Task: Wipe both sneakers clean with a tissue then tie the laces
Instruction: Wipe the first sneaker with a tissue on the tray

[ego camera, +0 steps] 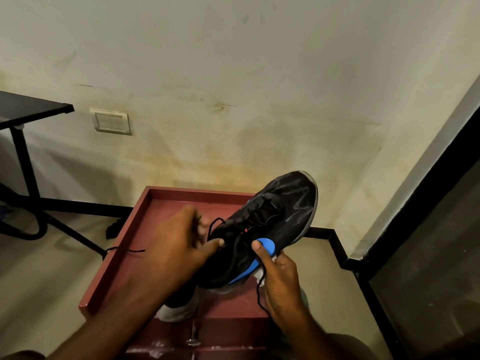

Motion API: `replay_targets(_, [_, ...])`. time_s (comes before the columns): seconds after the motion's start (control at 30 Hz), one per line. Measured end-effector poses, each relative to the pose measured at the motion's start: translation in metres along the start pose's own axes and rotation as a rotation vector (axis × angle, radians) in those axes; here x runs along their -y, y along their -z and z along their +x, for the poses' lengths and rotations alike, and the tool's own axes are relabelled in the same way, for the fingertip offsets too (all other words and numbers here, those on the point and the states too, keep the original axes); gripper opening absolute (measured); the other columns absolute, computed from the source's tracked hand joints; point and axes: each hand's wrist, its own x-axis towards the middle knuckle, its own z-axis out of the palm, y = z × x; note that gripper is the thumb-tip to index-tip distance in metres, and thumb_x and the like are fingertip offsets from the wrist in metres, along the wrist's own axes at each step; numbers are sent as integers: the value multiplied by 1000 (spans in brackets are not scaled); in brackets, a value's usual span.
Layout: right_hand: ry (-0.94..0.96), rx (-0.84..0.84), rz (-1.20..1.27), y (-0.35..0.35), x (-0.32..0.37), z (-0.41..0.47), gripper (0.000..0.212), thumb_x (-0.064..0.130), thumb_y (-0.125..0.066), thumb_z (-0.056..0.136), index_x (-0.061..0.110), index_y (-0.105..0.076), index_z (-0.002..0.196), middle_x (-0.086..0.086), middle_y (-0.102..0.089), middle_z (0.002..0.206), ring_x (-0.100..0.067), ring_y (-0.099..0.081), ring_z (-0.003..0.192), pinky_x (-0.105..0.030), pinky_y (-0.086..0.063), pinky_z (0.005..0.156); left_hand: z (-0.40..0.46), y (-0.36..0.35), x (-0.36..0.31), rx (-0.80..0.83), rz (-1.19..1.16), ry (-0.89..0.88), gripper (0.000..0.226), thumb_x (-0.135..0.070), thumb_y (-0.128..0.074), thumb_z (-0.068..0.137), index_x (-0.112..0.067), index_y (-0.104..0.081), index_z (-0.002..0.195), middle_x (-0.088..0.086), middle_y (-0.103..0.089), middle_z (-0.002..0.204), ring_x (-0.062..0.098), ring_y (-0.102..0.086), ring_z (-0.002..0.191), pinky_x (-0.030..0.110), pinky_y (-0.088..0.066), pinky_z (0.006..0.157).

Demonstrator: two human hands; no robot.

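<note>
A black sneaker (270, 224) is held above a red tray (124, 245), its long axis running from the heel near the person's body up and right to the toe, which points at the wall. The left hand (179, 245) sits at the lace side, fingers curled and pinching a black lace (213, 224); the right hand (280, 279) grips the shoe's blue-lined collar with the thumb on top, a crumpled white tissue (259, 278) tucked against the palm. The left hand is nearer the laces, so tying looks likely to start there. A second shoe, pale-soled, lies partly hidden under the left forearm. A stained cream wall (233, 74), a wall switch (111, 122) and a black table (33, 110) frame the corner.
</note>
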Motion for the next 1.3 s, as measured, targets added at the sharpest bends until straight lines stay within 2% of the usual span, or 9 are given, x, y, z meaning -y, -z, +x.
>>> replay_targets(0.1, [62,26,-45,-4,-2,-5,38,29,-74,90,9,-70,122,-11,-77,115,-29,-73,111,-47,-57,98,-7,4,0,228,-400,241,56,-63,-60,89,-9,-72,78,7,-74,69,24,-73,62,36,-62,66])
replay_targets(0.2, [95,96,-121,-11,-4,-11,26,23,-76,90,17,-76,115,-7,-79,112,-25,-74,110,-46,-57,98,-12,-11,-3,185,-524,239,60,-68,-56,88,-13,-66,64,-1,-66,55,5,-66,54,19,-51,59])
replay_targets(0.33, [122,114,-155,-12,-10,-11,25,20,-82,84,22,-80,109,-6,-79,112,-24,-74,109,-46,-57,97,-12,-33,1,90,-1088,454,38,-37,-69,91,-2,-75,105,14,-79,102,27,-76,97,39,-57,87])
replay_targets(0.4, [118,138,-119,-13,-9,-10,29,12,-83,81,15,-78,110,-9,-79,112,-27,-74,109,-46,-58,97,-11,-32,5,-19,-1177,447,31,-29,-74,88,-3,-76,103,22,-76,105,36,-75,97,43,-58,86])
replay_targets(0.53, [59,254,-104,-9,-9,-7,26,-1,-81,79,-1,-74,104,-18,-78,103,-28,-76,101,-41,-59,94,-10,-14,0,-167,-1147,252,20,-16,-74,86,-3,-75,102,22,-76,104,37,-76,93,45,-61,81])
replay_targets(0.67, [20,45,-197,1,0,-2,15,-4,-73,89,-4,-72,104,-17,-78,94,-18,-76,91,-31,-61,90,-12,27,10,-298,-757,-47,14,-19,-77,89,-6,-73,92,13,-77,88,32,-76,84,45,-62,74])
replay_targets(0.87, [381,-168,-433,6,10,-2,30,9,-74,92,22,-70,119,11,-77,108,-9,-75,102,-25,-61,86,-30,25,69,-378,-487,121,32,-48,-78,84,-19,-66,80,6,-75,78,27,-75,77,58,-61,70])
replay_targets(1.17, [1196,472,-930,-33,-6,-4,21,5,-80,85,5,-76,106,-6,-72,99,-25,-65,85,-39,-52,72,-24,19,92,-468,-490,222,23,-36,-77,89,-14,-68,86,9,-75,82,31,-75,79,58,-62,72])
replay_targets(1.3, [1090,1055,-1068,-41,-60,-25,24,21,-58,100,17,-67,122,-3,-71,116,-24,-68,102,-37,-59,80,-14,32,91,-536,-621,220,21,-25,-72,93,-6,-68,101,9,-78,92,25,-77,87,52,-63,81])
